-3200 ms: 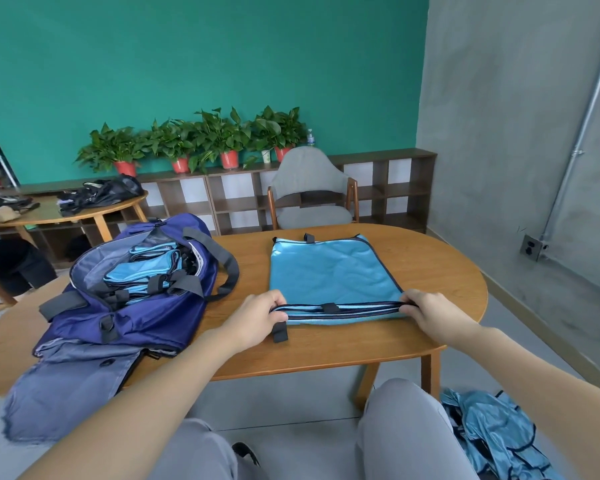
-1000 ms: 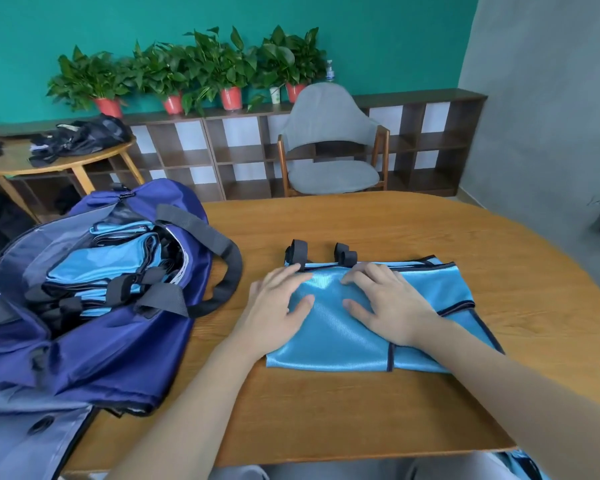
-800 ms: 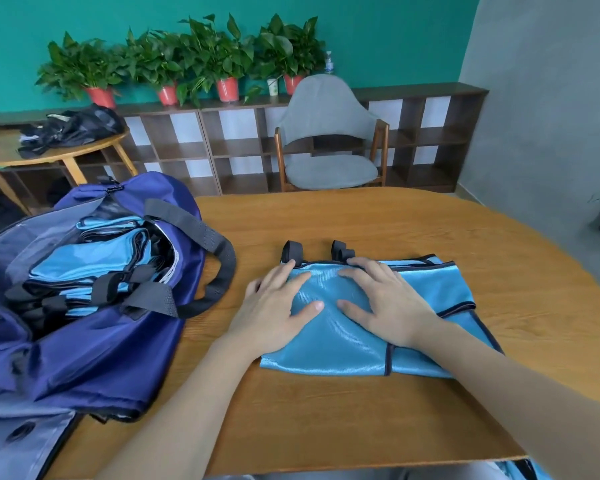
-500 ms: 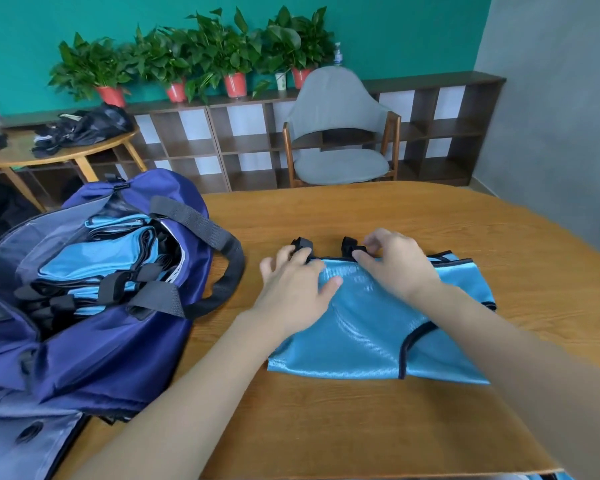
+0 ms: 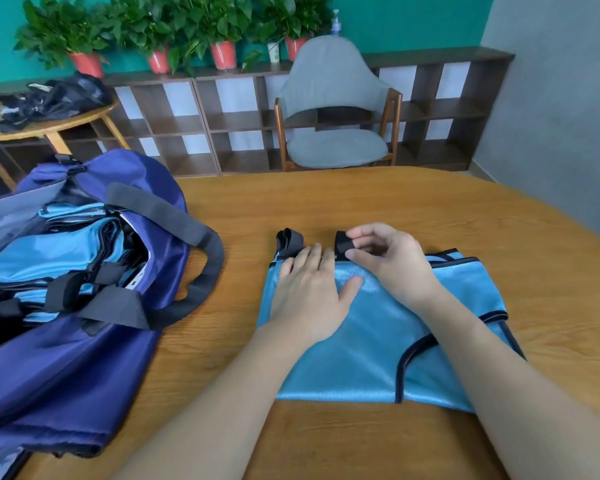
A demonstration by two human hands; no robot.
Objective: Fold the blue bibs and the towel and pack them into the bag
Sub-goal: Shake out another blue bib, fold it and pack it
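folding step: left hand (image 5: pixel 309 299) lies flat on the blue bib (image 5: pixel 378 344), right hand (image 5: pixel 392 261) pinches a black strap (image 5: pixel 342 244) (tucking next, likely), then the bag (image 5: pixel 66 358).

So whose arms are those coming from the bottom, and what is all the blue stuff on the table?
There is no machine here. A person wears a camera on their head, so you see what they see: their own two arms reaching forward. There is only this one view.

On the wooden table lies a shiny blue bib, folded flat. The left hand lies flat on it, pressing it down. The right hand pinches a small black strap at the bib's far edge. A second black strap sticks out beside it, with the left fingertips right next to it.

To the left sits a big dark blue bag, open, with more folded blue bibs already inside. Behind the table are a grey chair, a shelf and green plants in red pots.
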